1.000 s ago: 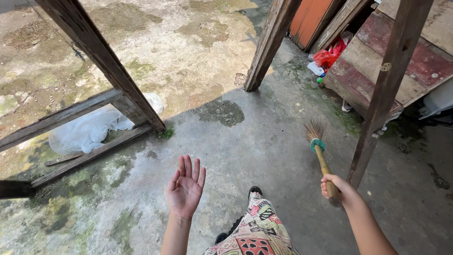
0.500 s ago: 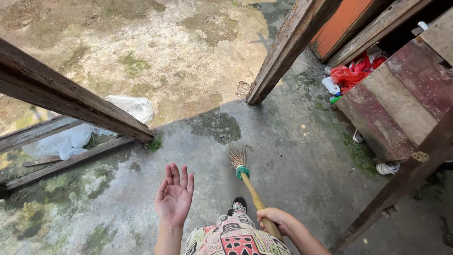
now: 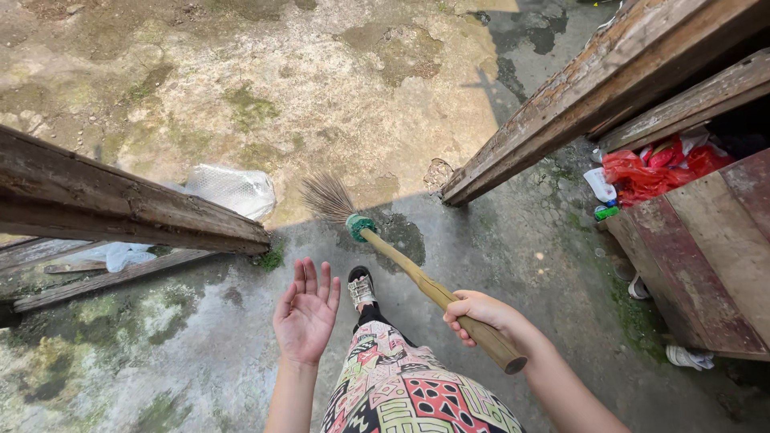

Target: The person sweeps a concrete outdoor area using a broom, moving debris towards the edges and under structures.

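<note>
My right hand (image 3: 480, 314) grips the thick end of a short bamboo-handled broom (image 3: 409, 274). Its handle slants up and left to a green binding and a fan of stiff brown bristles (image 3: 326, 196) held over the concrete floor. My left hand (image 3: 306, 313) is raised palm up with fingers spread, holding nothing, just left of my patterned trouser leg (image 3: 401, 385). My sandalled foot (image 3: 361, 287) is stepping forward under the broom handle.
A weathered wooden post (image 3: 120, 200) slants across the left, with a white plastic sack (image 3: 228, 188) behind it. Another wooden beam (image 3: 593, 96) runs at upper right. A worn red-and-grey wooden platform (image 3: 706, 248) stands on the right, with red plastic bags (image 3: 650, 164) and litter beside it.
The broom has swung from the right across to the left, bristles now forward near the sunlit ground. My foot has stepped forward, and the view has shifted. My left hand stays open.
</note>
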